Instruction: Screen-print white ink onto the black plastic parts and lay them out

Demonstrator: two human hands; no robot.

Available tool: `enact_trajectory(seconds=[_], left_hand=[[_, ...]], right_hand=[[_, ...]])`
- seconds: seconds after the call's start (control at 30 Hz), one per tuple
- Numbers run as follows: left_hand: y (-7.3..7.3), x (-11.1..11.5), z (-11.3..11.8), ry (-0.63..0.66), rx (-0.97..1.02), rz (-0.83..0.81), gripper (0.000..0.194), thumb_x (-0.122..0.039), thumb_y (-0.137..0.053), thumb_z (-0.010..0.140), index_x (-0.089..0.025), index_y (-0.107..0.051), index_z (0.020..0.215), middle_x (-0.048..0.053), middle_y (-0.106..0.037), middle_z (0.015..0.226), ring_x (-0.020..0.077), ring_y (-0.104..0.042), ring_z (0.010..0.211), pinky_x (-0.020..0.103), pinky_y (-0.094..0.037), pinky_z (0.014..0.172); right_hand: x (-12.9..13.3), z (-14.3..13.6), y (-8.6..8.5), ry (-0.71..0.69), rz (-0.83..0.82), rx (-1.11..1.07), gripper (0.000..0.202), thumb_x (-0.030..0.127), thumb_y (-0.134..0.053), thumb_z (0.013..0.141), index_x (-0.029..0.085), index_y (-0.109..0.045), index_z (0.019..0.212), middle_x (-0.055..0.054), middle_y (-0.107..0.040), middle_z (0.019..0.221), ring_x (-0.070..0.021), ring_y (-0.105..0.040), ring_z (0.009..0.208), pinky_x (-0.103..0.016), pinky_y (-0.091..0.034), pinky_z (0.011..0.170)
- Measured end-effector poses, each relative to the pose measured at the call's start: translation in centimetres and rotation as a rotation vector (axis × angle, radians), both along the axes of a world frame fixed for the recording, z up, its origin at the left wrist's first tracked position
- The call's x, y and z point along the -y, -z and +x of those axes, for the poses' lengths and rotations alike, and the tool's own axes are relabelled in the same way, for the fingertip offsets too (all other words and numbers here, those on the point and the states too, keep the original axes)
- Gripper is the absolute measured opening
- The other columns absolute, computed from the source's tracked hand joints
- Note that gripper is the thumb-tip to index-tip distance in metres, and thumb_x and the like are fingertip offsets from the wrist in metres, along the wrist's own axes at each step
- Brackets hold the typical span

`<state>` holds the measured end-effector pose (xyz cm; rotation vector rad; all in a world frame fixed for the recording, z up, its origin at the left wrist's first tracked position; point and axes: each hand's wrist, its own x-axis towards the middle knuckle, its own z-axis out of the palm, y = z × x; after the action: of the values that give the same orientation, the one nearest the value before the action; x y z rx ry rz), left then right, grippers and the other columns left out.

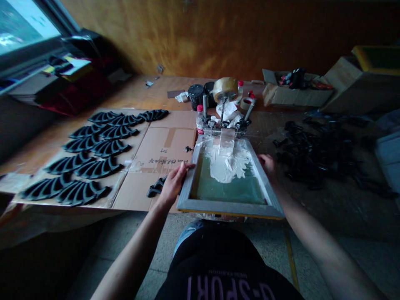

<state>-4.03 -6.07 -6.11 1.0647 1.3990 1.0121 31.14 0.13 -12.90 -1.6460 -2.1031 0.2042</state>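
Note:
A screen printing frame (pixel 229 207) lies before me, its grey rim around green mesh. Thick white ink (pixel 223 168) is spread over the far half of the mesh. A squeegee (pixel 226 139) with a pale blade rests in the ink, below a metal clamp stand (pixel 222 121). My left hand (pixel 175 181) is closed at the frame's left rail, thumb upward, with its fingertips partly in shadow. At the right rail, my right hand (pixel 268 166) has its fingers curled in, partly hidden by the frame. A black part (pixel 156 186) lies on the cardboard beside my left hand.
Rows of black curved parts (pixel 98 166) cover the cardboard sheet (pixel 165 146) at left. A dark heap of loose black parts (pixel 321 154) spreads to the right. Behind the frame stand a tape roll (pixel 225 88), a black tub (pixel 196 96) and a red-capped bottle (pixel 200 120). An open box (pixel 296 96) sits farther back.

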Motion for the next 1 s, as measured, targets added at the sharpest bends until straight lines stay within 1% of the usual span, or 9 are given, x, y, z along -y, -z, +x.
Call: enact_trajectory(seconds=[0.07, 0.17, 0.27, 0.37, 0.5, 0.57, 0.73, 0.83, 1.0], left_hand=[[3.7, 1.1, -0.3, 0.013, 0.002, -0.104, 0.066, -0.062, -0.056, 0.081, -0.018, -0.058, 0.13, 0.004, -0.066, 0.081, 0.0131, -0.054, 0.063, 0.021, -0.038, 0.051], [8.2, 1.4, 0.0, -0.019, -0.018, -0.164, 0.078, -0.054, -0.067, 0.074, -0.019, -0.047, 0.141, 0.004, -0.067, 0.082, 0.0136, -0.056, 0.063, 0.021, -0.04, 0.053], [10.6, 1.0, 0.0, -0.039, -0.092, -0.167, 0.07, -0.049, -0.069, 0.073, -0.021, -0.054, 0.135, 0.004, -0.069, 0.084, 0.0149, -0.06, 0.066, 0.023, -0.044, 0.056], [11.6, 0.8, -0.3, -0.019, -0.124, -0.161, 0.062, -0.05, -0.066, 0.075, -0.022, -0.058, 0.13, 0.004, -0.069, 0.087, 0.0155, -0.061, 0.068, 0.023, -0.045, 0.057], [12.1, 1.0, -0.6, 0.012, -0.115, -0.162, 0.063, -0.055, -0.061, 0.079, -0.022, -0.055, 0.132, 0.005, -0.069, 0.093, 0.0144, -0.062, 0.071, 0.022, -0.046, 0.06], [12.0, 1.0, -0.5, 0.018, -0.104, -0.17, 0.064, -0.056, -0.06, 0.079, -0.021, -0.054, 0.132, 0.005, -0.069, 0.092, 0.0137, -0.062, 0.07, 0.021, -0.045, 0.059], [10.8, 0.8, -0.1, 0.015, -0.04, -0.203, 0.068, -0.055, -0.062, 0.077, -0.017, -0.052, 0.133, 0.004, -0.068, 0.084, 0.0133, -0.06, 0.065, 0.021, -0.043, 0.056], [9.9, 0.8, 0.2, -0.017, -0.036, -0.221, 0.068, -0.053, -0.066, 0.074, -0.017, -0.055, 0.13, 0.003, -0.067, 0.079, 0.0131, -0.059, 0.061, 0.021, -0.043, 0.053], [7.2, 0.9, 0.0, 0.022, -0.022, -0.218, 0.073, -0.052, -0.067, 0.074, -0.018, -0.05, 0.136, 0.002, -0.066, 0.077, 0.0125, -0.057, 0.059, 0.021, -0.042, 0.052]], right_hand=[[-2.1, -0.4, -1.6, 0.119, 0.104, -0.055, 0.04, 0.023, -0.046, 0.091, 0.01, -0.058, 0.127, -0.018, -0.057, 0.113, -0.0277, -0.055, 0.101, -0.041, -0.047, 0.087], [-4.7, -4.6, -3.1, 0.012, 0.171, -0.031, 0.054, 0.028, -0.067, 0.081, 0.011, -0.054, 0.13, -0.018, -0.051, 0.127, -0.029, -0.051, 0.114, -0.04, -0.045, 0.095], [-4.7, -8.9, -3.0, -0.162, 0.004, 0.11, 0.032, 0.025, -0.071, 0.078, 0.014, -0.063, 0.108, -0.012, -0.063, 0.105, -0.0261, -0.058, 0.1, -0.037, -0.047, 0.085], [-1.8, -9.8, -2.3, -0.302, -0.07, 0.197, 0.007, 0.016, -0.062, 0.083, 0.016, -0.064, 0.089, -0.008, -0.065, 0.089, -0.0221, -0.06, 0.085, -0.033, -0.046, 0.074], [2.0, -7.8, -2.7, -0.707, -0.016, 0.254, 0.021, 0.002, -0.052, 0.077, 0.017, -0.063, 0.084, -0.005, -0.063, 0.083, -0.0194, -0.057, 0.083, -0.029, -0.043, 0.072], [2.3, -7.4, -3.3, -0.794, -0.037, 0.232, 0.022, 0.001, -0.052, 0.074, 0.019, -0.063, 0.08, -0.003, -0.063, 0.079, -0.0179, -0.056, 0.079, -0.028, -0.042, 0.069], [2.7, -8.3, -2.4, -0.616, 0.057, 0.179, 0.02, 0.005, -0.052, 0.078, 0.018, -0.065, 0.086, -0.005, -0.065, 0.084, -0.0193, -0.056, 0.083, -0.029, -0.042, 0.069], [4.0, -8.1, -1.4, -0.665, 0.067, 0.162, 0.024, 0.005, -0.052, 0.08, 0.017, -0.066, 0.094, -0.006, -0.066, 0.088, -0.0188, -0.058, 0.083, -0.029, -0.044, 0.069], [0.8, -9.0, -3.7, -0.486, -0.034, 0.018, 0.024, 0.021, -0.067, 0.083, 0.024, -0.065, 0.107, -0.002, -0.069, 0.099, -0.0178, -0.062, 0.09, -0.03, -0.049, 0.078]])
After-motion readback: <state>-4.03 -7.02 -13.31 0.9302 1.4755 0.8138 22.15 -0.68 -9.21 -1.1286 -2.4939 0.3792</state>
